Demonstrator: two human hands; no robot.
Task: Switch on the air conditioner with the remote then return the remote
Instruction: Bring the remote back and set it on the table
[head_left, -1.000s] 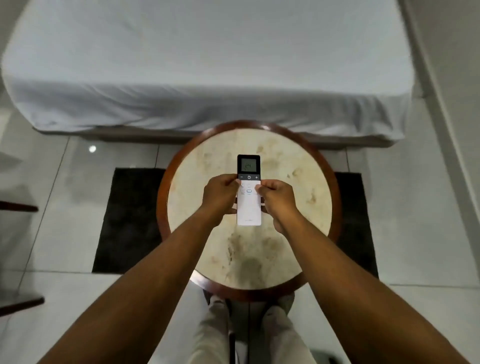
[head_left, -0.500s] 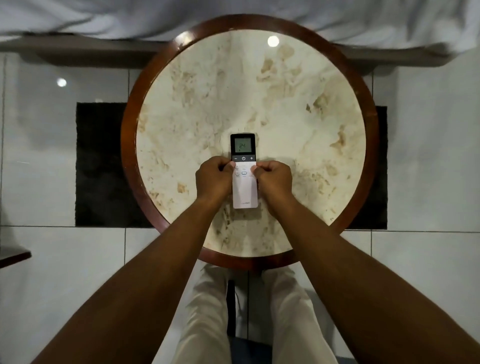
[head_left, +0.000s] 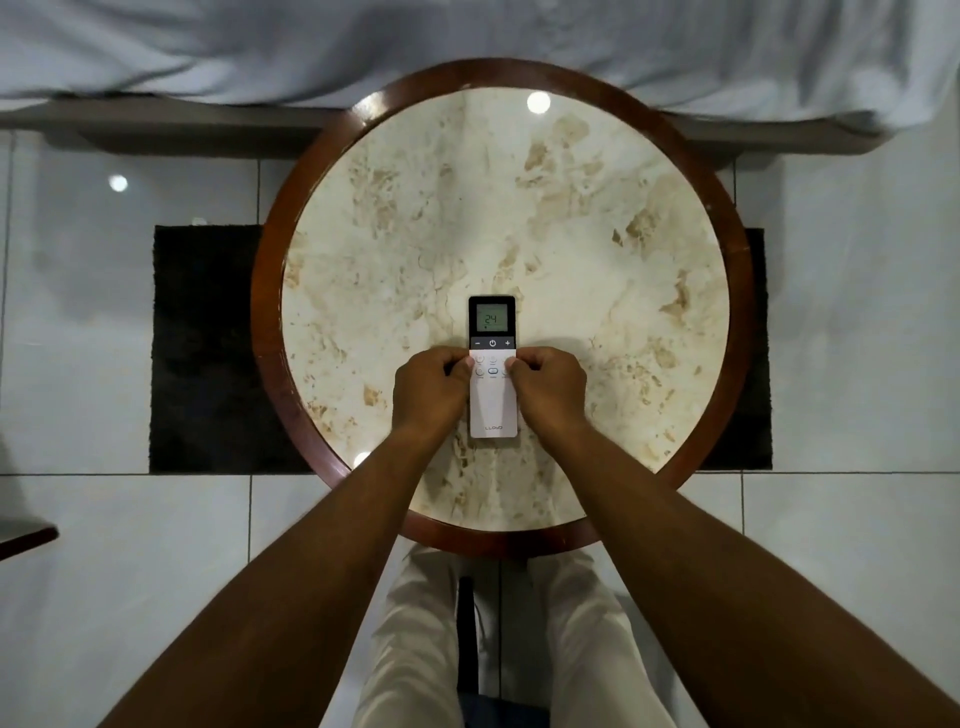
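Glossy marble-look table (head_left: 571, 249) top, polished wood rim; smooth plastic remote (head_left: 493, 405); matt dark rug (head_left: 202, 353).

1. We see two bare forearms reaching in from the bottom corners, with no sleeves, cuffs or watch on either.
2. Our left hand (head_left: 428, 389) and right hand (head_left: 550, 387) carry no rings, gloves or bands that we can make out.
3. Our fingers (head_left: 457, 364) are bare, and the nails are too small to tell apart.
4. Below the arms we wear pale cream trousers (head_left: 415, 639), loose and lightly creased, on both legs.
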